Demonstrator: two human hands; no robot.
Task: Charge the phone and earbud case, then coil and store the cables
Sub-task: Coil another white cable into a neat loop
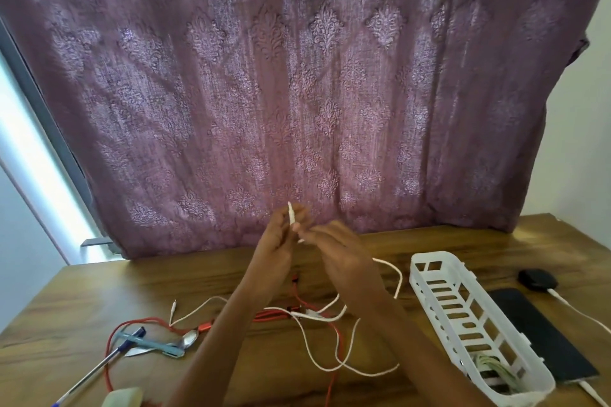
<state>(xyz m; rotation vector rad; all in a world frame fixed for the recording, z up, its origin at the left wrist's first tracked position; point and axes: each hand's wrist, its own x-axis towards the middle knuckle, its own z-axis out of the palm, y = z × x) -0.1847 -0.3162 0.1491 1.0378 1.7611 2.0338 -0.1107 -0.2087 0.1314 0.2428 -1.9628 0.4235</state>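
2 hands meet above the table (99, 291). The left hand (274, 243) pinches the white cable (291, 213), its plug jutting above the fingertips. The right hand (340, 254) curls round the same cable, just beside them. The phone (542, 337) and earbud case (537, 279) lie well right of the fingers.

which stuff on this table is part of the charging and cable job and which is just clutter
Job: thin white cable, red cable, flat black phone, rounded black earbud case, white slotted plastic basket.
Clutter: metal spoon, silver ballpoint pen, pale tape roll.
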